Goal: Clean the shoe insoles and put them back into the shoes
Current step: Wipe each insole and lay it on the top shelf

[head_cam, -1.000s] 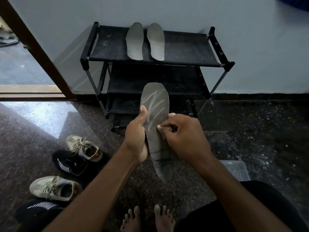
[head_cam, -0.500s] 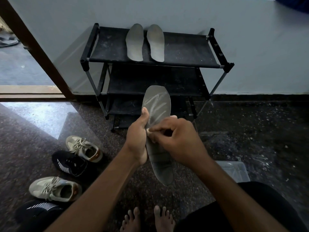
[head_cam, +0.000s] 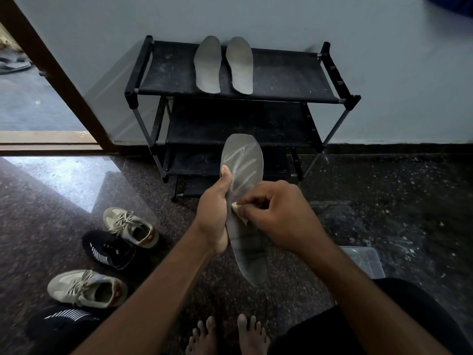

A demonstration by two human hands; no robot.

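Observation:
My left hand (head_cam: 213, 213) grips a grey insole (head_cam: 243, 160) at its left edge, toe end up, with pale wet streaks across the forefoot. My right hand (head_cam: 276, 213) is closed on a small pale cloth (head_cam: 237, 208) pressed against the insole's middle. Two more grey insoles (head_cam: 207, 64) (head_cam: 240, 64) lie side by side on the top shelf of a black shoe rack (head_cam: 294, 75). On the floor at left are two beige sneakers (head_cam: 133, 226) (head_cam: 84, 288) and two black sneakers (head_cam: 110, 249) (head_cam: 58, 321).
The shoe rack stands against a pale wall. A clear plastic container (head_cam: 363, 260) sits on the floor behind my right forearm. An open doorway with a brown frame (head_cam: 51, 73) is at the left. My bare feet (head_cam: 227, 336) are at the bottom.
My right hand with the cloth has slid leftward across the insole's middle, toward my left hand. The insole has stayed nearly in place.

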